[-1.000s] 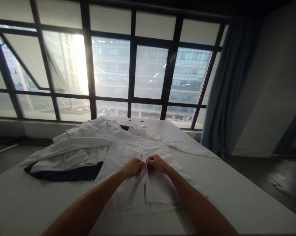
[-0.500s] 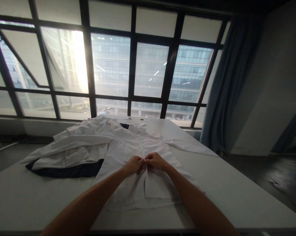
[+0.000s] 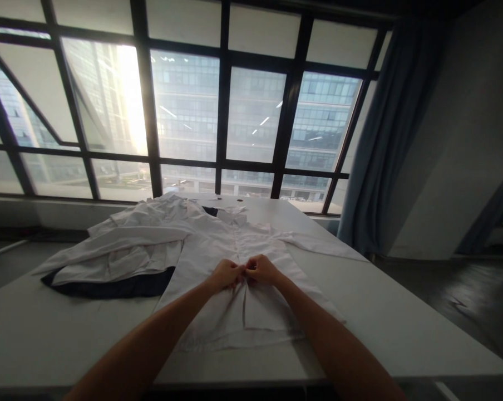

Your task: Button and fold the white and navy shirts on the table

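Pinching the white shirt (image 3: 265,311) between fingertips of left hand (image 3: 225,275) and right hand (image 3: 261,269), near-touching above the front slit (image 3: 243,306), best with cloth kept level.

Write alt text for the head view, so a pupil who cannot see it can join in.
A person's left hand and right hand, close together, pinch the front of a white shirt spread on a table. More white clothes and dark cloth lie to the left, with windows and a blue curtain beyond.
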### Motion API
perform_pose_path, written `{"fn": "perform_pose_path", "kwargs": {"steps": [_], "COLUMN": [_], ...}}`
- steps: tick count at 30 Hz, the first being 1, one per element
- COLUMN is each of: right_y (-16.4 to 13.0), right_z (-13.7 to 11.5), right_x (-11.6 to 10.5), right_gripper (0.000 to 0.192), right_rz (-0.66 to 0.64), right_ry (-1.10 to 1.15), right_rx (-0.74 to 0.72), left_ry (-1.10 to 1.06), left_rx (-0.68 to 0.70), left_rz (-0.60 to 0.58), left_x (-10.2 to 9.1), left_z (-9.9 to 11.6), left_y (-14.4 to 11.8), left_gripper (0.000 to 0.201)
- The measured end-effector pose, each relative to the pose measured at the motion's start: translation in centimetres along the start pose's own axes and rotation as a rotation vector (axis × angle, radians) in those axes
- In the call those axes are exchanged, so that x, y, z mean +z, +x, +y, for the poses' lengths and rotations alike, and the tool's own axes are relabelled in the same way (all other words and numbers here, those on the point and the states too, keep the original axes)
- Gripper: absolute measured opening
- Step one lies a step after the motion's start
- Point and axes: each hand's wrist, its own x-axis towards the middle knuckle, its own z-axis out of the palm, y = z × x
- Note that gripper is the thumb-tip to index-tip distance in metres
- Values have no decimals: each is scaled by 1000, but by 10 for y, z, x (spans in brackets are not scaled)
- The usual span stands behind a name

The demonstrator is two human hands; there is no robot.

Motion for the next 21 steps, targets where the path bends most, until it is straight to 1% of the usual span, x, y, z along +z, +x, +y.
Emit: {"fn": "perform_pose_path", "kwargs": {"steps": [3, 6, 9, 11, 15, 18, 21], "right_y": [-1, -3, -3, -2, 1, 3, 4], "right_z": [-3, -7, -6, -3, 2, 3, 2], "right_x": [0, -1, -4, -7, -8, -7, -4], "right_gripper": [16, 19, 21, 20, 14, 17, 20], "right_rz": [1, -6, -13, -41, -90, -113, -128], "right_ry": [-86, -124, -127, -105, -34, 45, 113], "right_rx": [-61, -93, -113, -101, 3, 50, 95], "left_ry": [61, 112, 131, 131, 201, 339, 501], "left_rx": [-26, -44, -22, 6, 104, 236, 321], "left_rz": [-4, 0, 11, 11, 17, 36, 105], "left_x": [-2, -3, -3, -2, -4, -7, -8], "left_z": [-1, -3, -4, -4, -2, -2, -2], "left_y": [2, 6, 6, 5, 5, 5, 4], "left_gripper": [45, 40, 33, 31, 30, 32, 30]}}
